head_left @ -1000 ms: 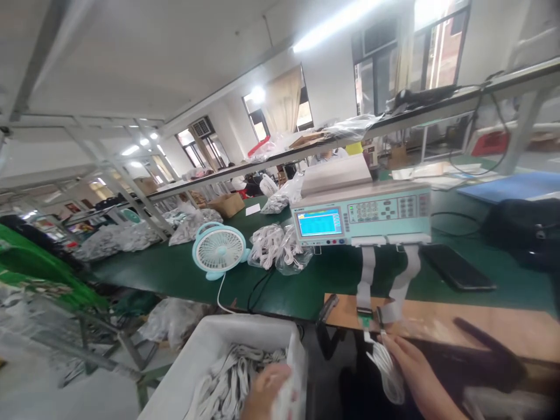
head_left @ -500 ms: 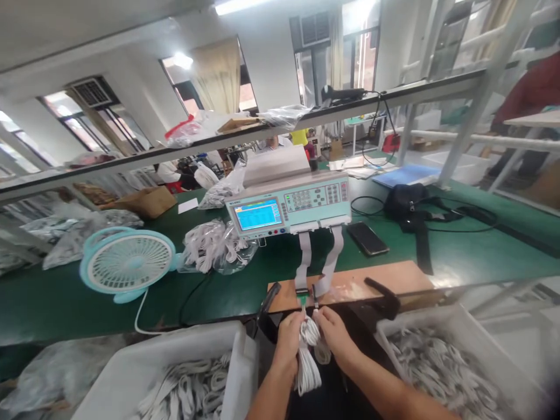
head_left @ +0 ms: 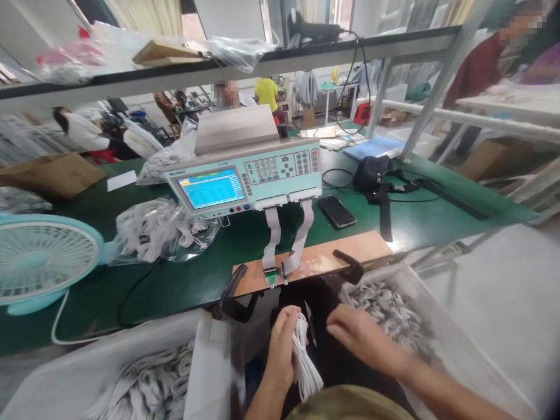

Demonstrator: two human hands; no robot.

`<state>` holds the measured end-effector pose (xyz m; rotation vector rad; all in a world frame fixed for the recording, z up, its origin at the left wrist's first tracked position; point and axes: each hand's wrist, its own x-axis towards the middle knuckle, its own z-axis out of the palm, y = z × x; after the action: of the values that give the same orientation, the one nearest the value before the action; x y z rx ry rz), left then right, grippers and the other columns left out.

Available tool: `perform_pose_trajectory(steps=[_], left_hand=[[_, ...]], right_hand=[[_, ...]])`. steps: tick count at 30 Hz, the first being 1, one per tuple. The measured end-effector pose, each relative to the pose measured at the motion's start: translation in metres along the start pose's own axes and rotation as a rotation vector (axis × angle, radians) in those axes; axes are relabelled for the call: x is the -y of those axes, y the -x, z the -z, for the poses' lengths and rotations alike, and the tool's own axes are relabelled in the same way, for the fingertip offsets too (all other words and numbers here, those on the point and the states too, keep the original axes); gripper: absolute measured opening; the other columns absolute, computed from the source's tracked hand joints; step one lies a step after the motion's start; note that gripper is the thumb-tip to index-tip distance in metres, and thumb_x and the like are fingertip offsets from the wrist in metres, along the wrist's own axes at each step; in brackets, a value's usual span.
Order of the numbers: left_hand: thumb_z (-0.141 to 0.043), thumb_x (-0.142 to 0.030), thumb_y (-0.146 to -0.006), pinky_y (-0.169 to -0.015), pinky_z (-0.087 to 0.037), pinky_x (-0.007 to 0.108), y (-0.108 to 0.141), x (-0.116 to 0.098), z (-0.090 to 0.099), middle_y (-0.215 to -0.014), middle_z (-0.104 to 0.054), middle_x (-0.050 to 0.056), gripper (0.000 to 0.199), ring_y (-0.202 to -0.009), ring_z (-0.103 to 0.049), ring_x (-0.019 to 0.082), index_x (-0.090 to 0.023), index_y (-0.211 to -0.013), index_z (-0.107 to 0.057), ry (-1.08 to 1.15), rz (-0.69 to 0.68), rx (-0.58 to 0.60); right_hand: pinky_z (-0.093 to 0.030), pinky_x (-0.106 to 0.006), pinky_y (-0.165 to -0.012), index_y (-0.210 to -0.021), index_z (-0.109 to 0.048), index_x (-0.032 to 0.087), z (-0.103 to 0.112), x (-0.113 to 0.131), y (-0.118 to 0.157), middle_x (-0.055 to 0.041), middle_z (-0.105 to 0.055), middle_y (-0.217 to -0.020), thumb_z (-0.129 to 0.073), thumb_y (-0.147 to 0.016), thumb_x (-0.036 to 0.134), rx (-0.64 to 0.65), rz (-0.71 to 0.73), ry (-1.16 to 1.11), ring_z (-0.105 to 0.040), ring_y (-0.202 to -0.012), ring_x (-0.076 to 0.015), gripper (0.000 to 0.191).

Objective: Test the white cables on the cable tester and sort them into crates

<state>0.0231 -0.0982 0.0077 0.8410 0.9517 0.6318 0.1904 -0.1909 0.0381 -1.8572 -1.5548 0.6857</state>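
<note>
A coiled bundle of white cable [head_left: 307,364] hangs from my left hand [head_left: 284,338], whose fingers are wrapped around its upper part. Off to the right of the bundle is my right hand [head_left: 361,335], slightly blurred, its fingers curled together and no cable showing in them. Beyond both hands, two grey ribbon cables [head_left: 272,236] run down from a bench tester [head_left: 258,175] with a lit blue screen. They end in a small green connector board [head_left: 272,276] and a dark connector [head_left: 286,271] at the front edge of a wooden board [head_left: 319,256].
White bins of bundled cables stand at left [head_left: 205,344] and right [head_left: 441,309]. Black clamps [head_left: 238,291] grip the wooden board. On the green table are a fan [head_left: 39,259], bagged cables [head_left: 153,230], a phone [head_left: 336,211] and a black pouch [head_left: 374,175]. People are farther back.
Both hands have drawn back from the connectors toward me, and the cable bundle has come away in my left hand. My right hand has moved apart to the right. The view has tilted down.
</note>
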Motion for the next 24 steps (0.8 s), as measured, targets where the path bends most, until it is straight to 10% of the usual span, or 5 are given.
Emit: perform_pose_trajectory(steps=[9,24], left_hand=[[-0.064,-0.029,-0.071,-0.088,-0.038,0.032,0.010,0.000,0.006,-0.097,-0.051,0.006,0.016,-0.096,-0.051,0.024,-0.020,-0.085,-0.063,-0.567,-0.416,-0.099],[-0.074,-0.035,-0.065,-0.046,-0.034,0.017,-0.003,-0.036,0.033,-0.057,-0.051,-0.004,0.024,-0.048,-0.045,0.007,-0.014,-0.073,-0.063,0.062,0.153,0.085]], right_hand=[[-0.034,-0.021,-0.052,-0.069,-0.055,0.017,-0.058,0.017,-0.023,0.0022,-0.056,-0.062,-0.050,-0.076,0.015,-0.012,-0.042,-0.320,-0.049,-0.057,-0.0115,0.008],[-0.037,-0.035,-0.073,-0.086,-0.051,0.019,-0.064,0.023,-0.067,-0.0029,-0.055,-0.071,-0.038,-0.083,0.014,-0.193,0.529,0.113,-0.046,-0.067,-0.0168,0.014]])
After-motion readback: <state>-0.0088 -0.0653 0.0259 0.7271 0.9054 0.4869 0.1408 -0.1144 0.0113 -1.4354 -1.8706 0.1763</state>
